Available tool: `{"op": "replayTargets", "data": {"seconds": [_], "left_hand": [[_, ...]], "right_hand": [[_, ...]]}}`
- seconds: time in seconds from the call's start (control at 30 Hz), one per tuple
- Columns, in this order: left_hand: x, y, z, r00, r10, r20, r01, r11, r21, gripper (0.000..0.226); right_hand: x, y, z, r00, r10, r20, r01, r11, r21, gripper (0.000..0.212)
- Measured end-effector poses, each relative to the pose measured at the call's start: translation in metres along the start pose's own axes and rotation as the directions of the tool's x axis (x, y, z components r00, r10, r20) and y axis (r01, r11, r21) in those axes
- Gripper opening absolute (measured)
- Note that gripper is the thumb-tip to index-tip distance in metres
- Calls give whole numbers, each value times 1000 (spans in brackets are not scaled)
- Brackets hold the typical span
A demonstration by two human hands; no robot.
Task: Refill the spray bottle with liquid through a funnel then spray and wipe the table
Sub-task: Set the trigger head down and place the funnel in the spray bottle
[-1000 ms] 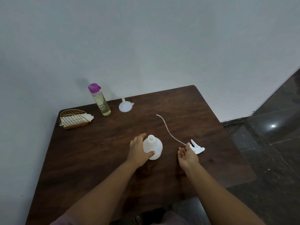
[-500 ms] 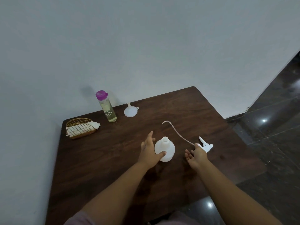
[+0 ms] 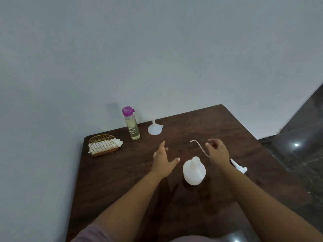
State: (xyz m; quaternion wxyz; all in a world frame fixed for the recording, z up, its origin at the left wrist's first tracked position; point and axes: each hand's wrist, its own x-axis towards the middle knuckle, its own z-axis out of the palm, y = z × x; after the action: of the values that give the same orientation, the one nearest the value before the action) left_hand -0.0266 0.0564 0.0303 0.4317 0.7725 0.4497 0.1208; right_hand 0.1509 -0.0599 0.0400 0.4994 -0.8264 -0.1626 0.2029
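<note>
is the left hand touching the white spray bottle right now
Apart. The head view shows dark table between the left hand and the white spray bottle; its thumb tip stops short of the bottle's shoulder, fingers spread and holding nothing.

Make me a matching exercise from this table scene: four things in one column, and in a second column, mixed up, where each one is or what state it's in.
Things:
1. funnel
2. white bottle
3. spray head
4. wire basket

Places or states:
A. standing open, no top on, between the two hands
B. at the table's left edge, holding white cloth
C. upside down, spout up, beside the purple-capped bottle
D. lying on the table, partly behind the right arm

Pairs: 1-C, 2-A, 3-D, 4-B
</note>
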Motion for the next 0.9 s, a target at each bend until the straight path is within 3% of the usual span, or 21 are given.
{"op": "replayTargets", "data": {"seconds": [0.13, 0.27, 0.33, 0.43, 0.53, 0.63, 0.8, 0.9], "left_hand": [[28, 1, -19, 995, -54, -89, 53, 998, -18, 86], [63, 3, -25, 972, -206, -113, 200, 978, -58, 91], [80, 3, -25, 958, -270, -97, 267, 963, -47, 93], [102, 3, -23, 946, -302, -115, 294, 952, -81, 90], [123, 10, -12, 956, -204, -209, 203, 979, -27, 89], [146, 11, 0, 966, -176, -191, 179, 984, 1, 83], [188, -10, -12, 889, -359, -283, 365, 930, -34, 74], [199, -23, -18, 887, -382, -261, 387, 921, -32, 77]], "right_hand": [[29, -33, 11, 973, -182, 143, 195, 977, -86, 14], [74, -61, 30, 922, -230, 312, 288, 945, -155, 12], [98, -72, 41, 880, -216, 422, 316, 931, -184, 21], [125, -82, 63, 822, -150, 550, 281, 946, -162, 30], [154, -80, 101, 819, -34, 572, 102, 991, -88, 34], [178, -80, 142, 816, 90, 571, -34, 994, -108, 28], [209, -73, 193, 815, 161, 557, -51, 977, -209, 28], [217, -64, 212, 807, 198, 557, -21, 951, -308, 30]]}}
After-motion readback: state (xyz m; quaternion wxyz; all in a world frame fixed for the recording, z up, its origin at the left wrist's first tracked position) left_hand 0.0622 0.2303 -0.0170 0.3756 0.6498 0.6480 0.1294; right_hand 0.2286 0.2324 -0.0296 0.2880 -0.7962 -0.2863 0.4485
